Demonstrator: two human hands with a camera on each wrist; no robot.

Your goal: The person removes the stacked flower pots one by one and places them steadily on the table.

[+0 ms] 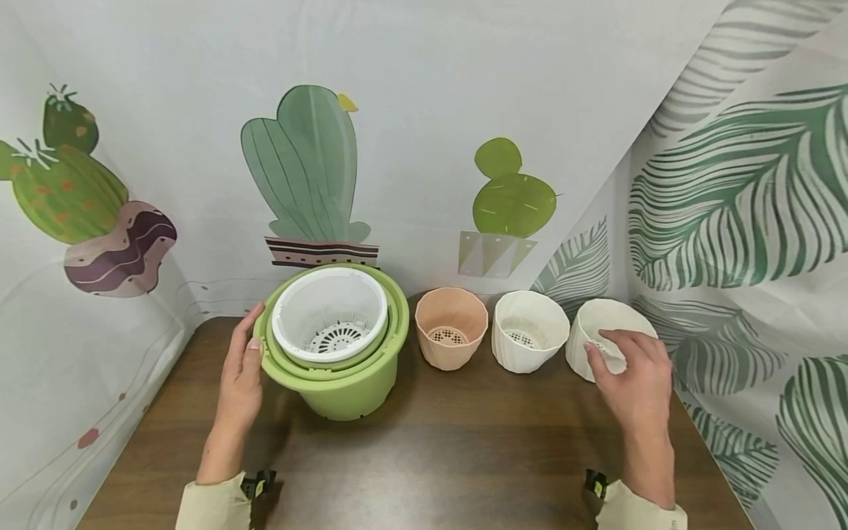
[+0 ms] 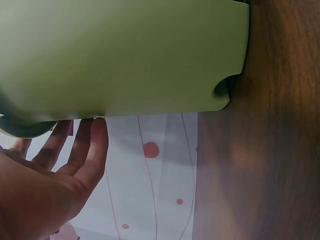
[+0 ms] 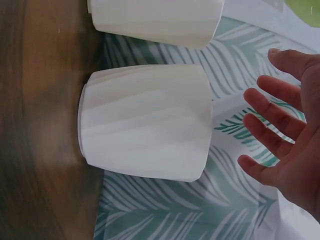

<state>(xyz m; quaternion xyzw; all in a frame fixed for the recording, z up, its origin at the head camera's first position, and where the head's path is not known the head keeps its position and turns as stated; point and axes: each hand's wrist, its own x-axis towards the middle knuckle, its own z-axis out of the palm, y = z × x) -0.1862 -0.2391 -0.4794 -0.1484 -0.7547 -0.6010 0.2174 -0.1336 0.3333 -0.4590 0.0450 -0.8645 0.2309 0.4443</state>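
Observation:
My left hand (image 1: 240, 379) rests its fingers and thumb against the left side of a large green plant pot (image 1: 351, 396). Nested inside that pot are another green rim and a white slotted pot (image 1: 329, 291) on top. In the left wrist view, the fingertips of the left hand (image 2: 55, 182) meet the green pot's side (image 2: 120, 60). My right hand (image 1: 639, 386) hovers over the rightmost white faceted pot (image 1: 576, 352), fingers spread and thumb apart. The right wrist view shows a gap between the right hand (image 3: 305, 165) and that pot's wall (image 3: 145, 122).
A peach faceted pot (image 1: 447, 361) and a second white pot (image 1: 523, 361) stand in a row between the green stack and the rightmost pot. All stand on a dark wooden table (image 1: 424, 471). A printed cloth (image 1: 417, 147) with cacti and leaves hangs close behind.

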